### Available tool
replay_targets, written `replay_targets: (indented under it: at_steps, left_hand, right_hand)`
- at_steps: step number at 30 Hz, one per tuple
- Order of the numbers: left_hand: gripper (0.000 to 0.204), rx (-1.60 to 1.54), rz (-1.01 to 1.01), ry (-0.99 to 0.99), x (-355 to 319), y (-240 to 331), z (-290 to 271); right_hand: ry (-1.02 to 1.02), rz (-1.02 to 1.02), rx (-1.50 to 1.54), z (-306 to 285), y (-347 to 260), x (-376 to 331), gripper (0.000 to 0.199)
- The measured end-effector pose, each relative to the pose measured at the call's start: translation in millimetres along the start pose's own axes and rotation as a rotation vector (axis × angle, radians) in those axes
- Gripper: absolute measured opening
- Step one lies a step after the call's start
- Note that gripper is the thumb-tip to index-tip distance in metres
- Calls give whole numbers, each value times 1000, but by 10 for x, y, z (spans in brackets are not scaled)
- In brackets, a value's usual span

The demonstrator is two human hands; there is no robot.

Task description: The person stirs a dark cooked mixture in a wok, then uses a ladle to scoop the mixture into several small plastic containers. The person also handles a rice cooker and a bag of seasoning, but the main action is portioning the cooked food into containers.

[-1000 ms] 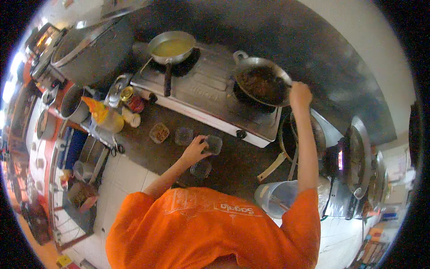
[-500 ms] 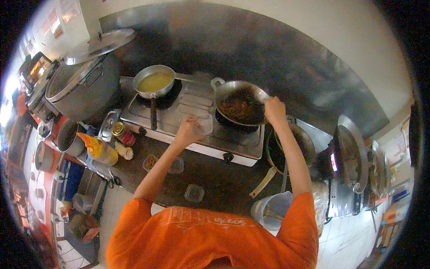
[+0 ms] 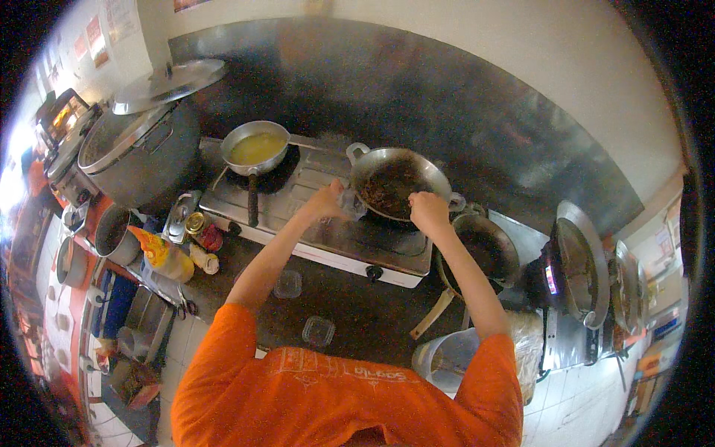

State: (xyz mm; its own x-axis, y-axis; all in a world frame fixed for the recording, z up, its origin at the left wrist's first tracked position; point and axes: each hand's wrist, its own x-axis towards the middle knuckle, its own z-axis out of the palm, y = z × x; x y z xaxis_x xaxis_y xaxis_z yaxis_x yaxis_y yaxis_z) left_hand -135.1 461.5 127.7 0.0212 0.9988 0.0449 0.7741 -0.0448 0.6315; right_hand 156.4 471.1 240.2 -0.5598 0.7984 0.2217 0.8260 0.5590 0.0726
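A wok point(image 3: 434, 173) with two loop handles sits on the right burner of the gas stove point(image 3: 328, 237), dark brown cooked food point(image 3: 391, 182) lying in it. My right hand point(image 3: 430, 212) is closed over the wok's near right rim; whatever its fingers hold is too small to make out. My left hand point(image 3: 325, 203) grips a small clear plastic container point(image 3: 352, 203) close against the wok's left side. On the left burner stands a pan point(image 3: 232, 140) of yellow liquid, its dark handle pointing toward me.
Two clear containers point(image 3: 319, 331) sit on the dark counter point(image 3: 357, 305) before me. Left are a big lidded pot point(image 3: 141, 156), a yellow squeeze bottle point(image 3: 170, 261), jars point(image 3: 205, 232) and scissors point(image 3: 186, 302). Right are another pan point(image 3: 488, 249) and a plastic pitcher point(image 3: 447, 361).
My right hand has moved from the wok's right handle to its near rim, leftward and closer to me. My left hand has brought the clear container slightly right, nearer the wok.
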Motion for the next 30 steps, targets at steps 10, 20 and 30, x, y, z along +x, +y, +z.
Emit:
replay_targets:
  at_steps: [10,20,30]
  left_hand:
    - [92,-217,-13,100,50,181,4]
    - [93,-247,-23,137,-61,230,-93]
    - [94,-462,-67,18,-259,110,-126]
  right_hand:
    - [-5,-25,124,-53,-27,-67,18]
    - [198,-125,267,-271,-157,-265,17]
    - [204,-102,134,-452,-378,-461,29]
